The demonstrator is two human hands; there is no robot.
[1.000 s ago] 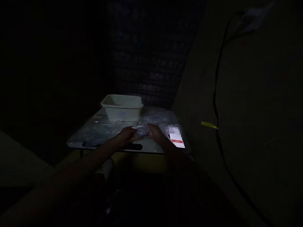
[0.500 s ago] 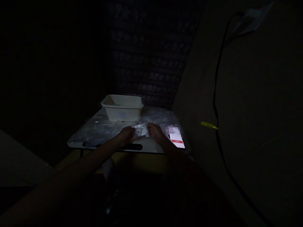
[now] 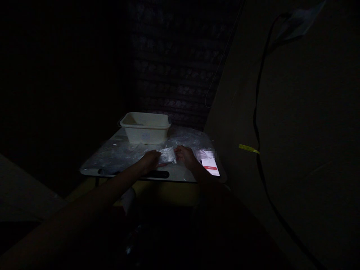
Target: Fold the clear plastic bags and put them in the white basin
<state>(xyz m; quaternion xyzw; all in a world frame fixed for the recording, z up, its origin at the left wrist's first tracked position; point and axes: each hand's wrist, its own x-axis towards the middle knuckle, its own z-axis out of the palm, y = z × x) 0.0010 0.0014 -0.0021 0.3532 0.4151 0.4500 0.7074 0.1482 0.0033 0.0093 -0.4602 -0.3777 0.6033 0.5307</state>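
In dim light, a small clear plastic packet [image 3: 167, 155] is between my two hands near the front of a small white table [image 3: 184, 175]. My left hand [image 3: 150, 161] grips its left side, fingers wrapped round the edge. At the packet's right edge is my right hand [image 3: 185, 155], its fingers curled and pressed against the plastic. What the packet contains cannot be made out. Thin clear plastic [image 3: 118, 155] lies spread over the tabletop.
A cream tub [image 3: 146, 134] with side handles stands at the table's back left. To the right of my right hand lies a lit phone [image 3: 210, 167]. A black cable [image 3: 256, 112] with a yellow tag [image 3: 248, 149] runs along the right wall.
The fingers of my right hand have shifted slightly at the packet's right edge. The packet, still between my hands, has changed shape a little. My left hand looks almost unmoved.
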